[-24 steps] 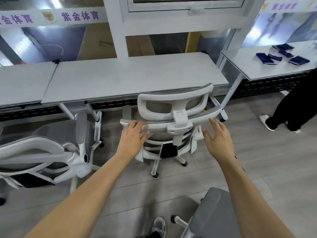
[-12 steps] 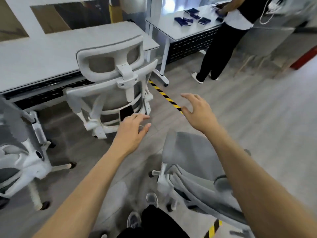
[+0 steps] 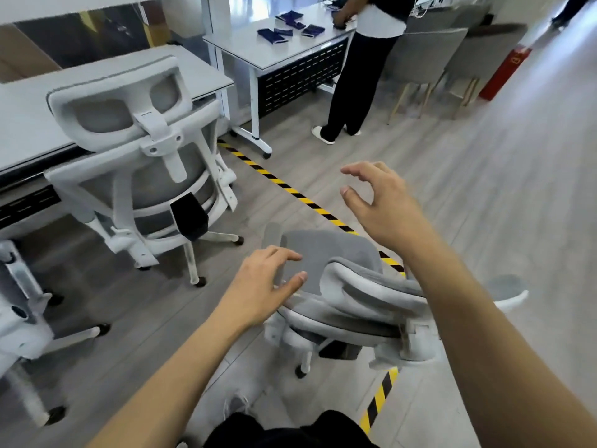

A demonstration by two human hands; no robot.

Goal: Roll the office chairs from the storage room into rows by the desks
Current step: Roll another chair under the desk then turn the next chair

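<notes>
Both hands have let go of the white office chair (image 3: 135, 150), now parked at the far-left bench (image 3: 200, 76). With fingers (image 3: 357, 172) spread and empty, the left hand (image 3: 261, 286) and right hand (image 3: 381, 205) reach over the near second chair (image 3: 349, 286), likely next.

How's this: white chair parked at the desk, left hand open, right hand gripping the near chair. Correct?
No: the head view shows the right hand open, gripping nothing, above the near chair. White chair at the desk and open left hand are right.
</notes>
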